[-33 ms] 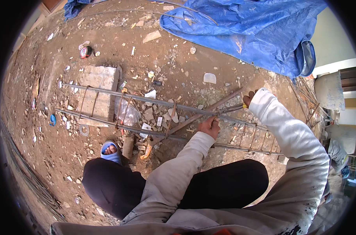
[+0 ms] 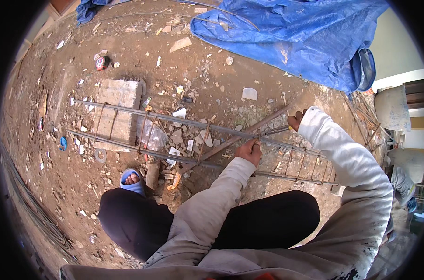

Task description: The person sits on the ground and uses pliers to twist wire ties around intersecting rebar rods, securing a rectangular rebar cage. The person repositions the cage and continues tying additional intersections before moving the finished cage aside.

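Observation:
A long rebar cage (image 2: pixel 174 121) of two visible steel bars joined by thin rusty stirrups (image 2: pixel 204 143) lies across the ground in front of me. My left hand (image 2: pixel 249 152) is closed between the bars, its fingertips at the upper bar, pinching what looks like a stirrup mostly hidden by the fingers. My right hand (image 2: pixel 296 120) is wrapped around the handles of metal pincers (image 2: pixel 278 129), with a bit of yellow at the grip. Their jaws point left and meet the upper bar just beyond my left fingertips.
Under the cage lie a concrete block (image 2: pixel 116 93) on the left and a slanting rusty metal bar (image 2: pixel 235 138). A blue tarp (image 2: pixel 296 37) covers the far right. Farther left are a tape measure (image 2: pixel 102 62) and bundled rods (image 2: pixel 37 210). Rubble litters the dirt around my sandalled foot (image 2: pixel 132 179).
My right hand has shifted very slightly, with its fingers turned a little around the pincers' handles. My left hand stays in place.

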Motion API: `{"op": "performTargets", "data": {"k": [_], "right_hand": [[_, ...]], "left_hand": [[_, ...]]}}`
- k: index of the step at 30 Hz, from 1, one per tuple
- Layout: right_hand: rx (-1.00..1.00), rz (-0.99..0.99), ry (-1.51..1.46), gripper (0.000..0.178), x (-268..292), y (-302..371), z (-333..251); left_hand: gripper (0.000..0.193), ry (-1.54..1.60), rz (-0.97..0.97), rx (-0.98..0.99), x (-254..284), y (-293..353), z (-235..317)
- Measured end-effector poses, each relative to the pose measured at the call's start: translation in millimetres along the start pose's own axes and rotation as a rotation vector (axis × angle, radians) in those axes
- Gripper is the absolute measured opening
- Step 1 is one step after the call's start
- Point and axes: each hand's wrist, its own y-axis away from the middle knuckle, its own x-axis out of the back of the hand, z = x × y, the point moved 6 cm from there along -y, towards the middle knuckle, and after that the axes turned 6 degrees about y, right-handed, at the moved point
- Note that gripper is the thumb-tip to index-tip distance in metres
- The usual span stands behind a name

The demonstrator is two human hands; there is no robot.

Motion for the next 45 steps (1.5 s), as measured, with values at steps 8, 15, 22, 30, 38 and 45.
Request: {"op": "performTargets", "data": {"k": [8,15,22,30,38,45], "right_hand": [[0.454,0.226,0.237,0.036,13,-2,-6],[0.398,0.397,0.223,0.04,7,1,-5],[0.145,-0.676,-0.19,0.055,-39,-9,3],[0.3,-0.115,-0.38,0.062,-110,-34,-6],[0.107,-0.331,-0.179,0.054,-114,-15,6],[0.086,-0.058,-0.293,0.064,-113,45,9]], "left_hand": [[0.029,0.045,0.055,0.003,1,-8,-2],[0.028,0.086,0.059,-0.001,2,-6,3],[0.028,0.104,0.093,-0.009,6,-17,-10],[0.029,0.579,0.139,0.108,6,-33,-21],[0.032,0.585,0.169,0.232,-5,-30,-16],[0.03,0.575,0.295,0.136,-7,-36,-17]]}}
